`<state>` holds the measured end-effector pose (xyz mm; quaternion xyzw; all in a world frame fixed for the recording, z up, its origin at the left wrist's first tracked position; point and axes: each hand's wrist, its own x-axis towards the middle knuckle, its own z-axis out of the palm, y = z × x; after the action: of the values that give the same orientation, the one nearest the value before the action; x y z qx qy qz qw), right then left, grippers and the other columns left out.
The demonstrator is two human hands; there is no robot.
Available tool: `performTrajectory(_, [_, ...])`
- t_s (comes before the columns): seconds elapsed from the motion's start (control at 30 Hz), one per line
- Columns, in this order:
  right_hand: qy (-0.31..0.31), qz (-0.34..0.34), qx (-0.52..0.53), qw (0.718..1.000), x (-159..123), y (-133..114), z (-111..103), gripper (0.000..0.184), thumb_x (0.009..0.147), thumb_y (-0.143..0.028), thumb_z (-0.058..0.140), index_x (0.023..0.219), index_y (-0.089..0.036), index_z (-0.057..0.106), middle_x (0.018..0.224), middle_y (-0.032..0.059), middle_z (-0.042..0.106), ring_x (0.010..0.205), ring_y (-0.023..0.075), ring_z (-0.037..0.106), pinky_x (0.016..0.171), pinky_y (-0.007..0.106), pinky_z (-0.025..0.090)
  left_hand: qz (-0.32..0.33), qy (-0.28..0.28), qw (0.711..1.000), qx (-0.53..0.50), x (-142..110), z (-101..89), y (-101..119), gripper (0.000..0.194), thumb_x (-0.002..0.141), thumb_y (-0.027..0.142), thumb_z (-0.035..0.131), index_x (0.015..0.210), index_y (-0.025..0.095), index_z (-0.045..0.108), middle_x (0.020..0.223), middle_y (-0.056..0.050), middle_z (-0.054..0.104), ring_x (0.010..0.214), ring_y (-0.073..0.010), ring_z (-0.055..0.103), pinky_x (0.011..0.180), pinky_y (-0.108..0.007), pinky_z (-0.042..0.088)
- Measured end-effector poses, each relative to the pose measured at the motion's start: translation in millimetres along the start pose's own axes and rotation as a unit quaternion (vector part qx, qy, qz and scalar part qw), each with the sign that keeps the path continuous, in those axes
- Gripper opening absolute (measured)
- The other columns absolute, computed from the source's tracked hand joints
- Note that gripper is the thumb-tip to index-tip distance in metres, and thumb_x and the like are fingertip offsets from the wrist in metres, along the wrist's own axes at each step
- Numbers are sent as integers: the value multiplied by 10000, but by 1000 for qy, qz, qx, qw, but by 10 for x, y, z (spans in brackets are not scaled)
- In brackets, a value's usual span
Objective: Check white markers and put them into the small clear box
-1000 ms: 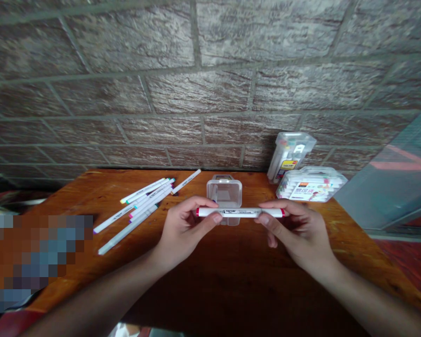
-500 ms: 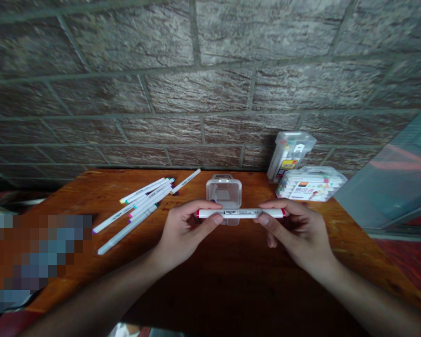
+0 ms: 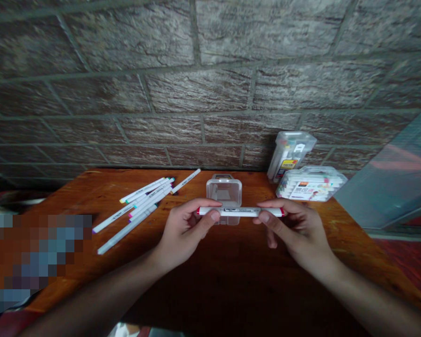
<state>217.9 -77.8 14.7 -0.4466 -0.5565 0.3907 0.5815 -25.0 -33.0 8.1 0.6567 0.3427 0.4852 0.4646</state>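
Note:
A white marker [image 3: 240, 211] with pink-red ends is held level above the wooden table [image 3: 231, 262], one end in each hand. My left hand [image 3: 184, 231] pinches its left end between thumb and fingers. My right hand [image 3: 293, 229] pinches the right end the same way. Just behind the marker stands a small clear plastic box [image 3: 224, 191], open at the top, with a dark marker inside.
Several loose white markers [image 3: 143, 201] lie fanned out on the table at the left. Two clear marker cases, one upright [image 3: 289, 154] and one lying flat [image 3: 310, 184], sit at the back right against a brick wall. A blurred patch covers the lower left.
The marker and both hands have barely shifted; the left thumb has slid slightly along the marker. Nothing else moved.

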Motion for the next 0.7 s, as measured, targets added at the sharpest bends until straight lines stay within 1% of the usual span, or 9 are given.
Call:
performTrajectory(0.27, [-14, 2, 9, 1000, 8, -20, -2, 271, 909, -449, 830, 1008, -200, 790, 724, 47, 811, 370, 119, 612, 362, 226, 516, -15, -6, 1000, -17, 9, -9, -21, 355, 941, 482, 757, 1078, 157, 803, 691, -38, 706, 462, -88, 489, 433, -213, 360])
performTrajectory(0.43, [-10, 5, 21, 1000, 17, -24, 6, 283, 910, -457, 829, 996, -191, 788, 707, 44, 802, 363, 111, 603, 359, 216, 502, -12, -2, 999, -32, 2, -11, -22, 344, 965, 461, 733, 1100, 149, 790, 700, -45, 725, 476, -90, 516, 452, -207, 392])
performTrajectory(0.57, [-10, 8, 31, 999, 20, -22, 5, 275, 906, -442, 837, 1004, -190, 789, 722, 48, 809, 359, 102, 595, 356, 207, 493, -18, -3, 1000, -24, 6, -9, -17, 343, 954, 458, 747, 1089, 147, 795, 706, -47, 733, 464, -84, 502, 435, -203, 379])
performTrajectory(0.7, [-14, 11, 19, 1000, 19, -13, -3, 292, 883, -456, 854, 999, -195, 794, 731, 50, 812, 363, 111, 599, 350, 221, 498, 6, 6, 1000, -4, 22, -10, -1, 276, 928, 409, 780, 1027, 153, 810, 694, -35, 723, 482, -90, 503, 449, -212, 389])
